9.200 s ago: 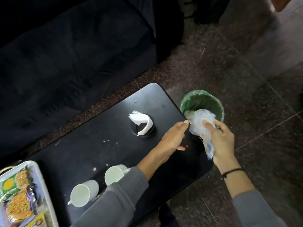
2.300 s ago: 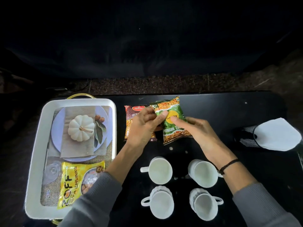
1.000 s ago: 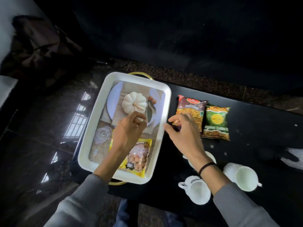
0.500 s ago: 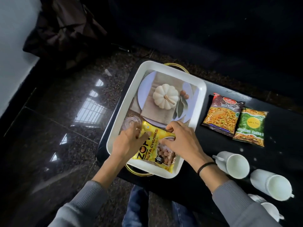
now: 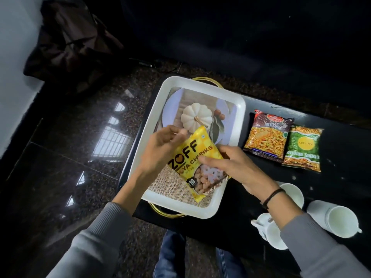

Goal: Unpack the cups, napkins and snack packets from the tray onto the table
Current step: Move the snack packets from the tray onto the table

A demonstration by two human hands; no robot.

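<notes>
Now the yellow packet (image 5: 195, 161), long axis slanting near-to-far, sits lifted over the tray (image 5: 240, 109) with both hands closed on it, left hand (image 5: 160, 149) at its far corner, right hand (image 5: 230, 167) nearer the bare counter (image 5: 331, 181) beside the two laid-out packets (image 5: 281, 143).

Yellow snack packet (image 5: 192, 157) tilted above the white tray (image 5: 236, 121).

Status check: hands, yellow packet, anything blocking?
Both hands, left hand and right hand, hold the yellow packet over the tray. Two snack packets and cups on table. Path clear.
</notes>
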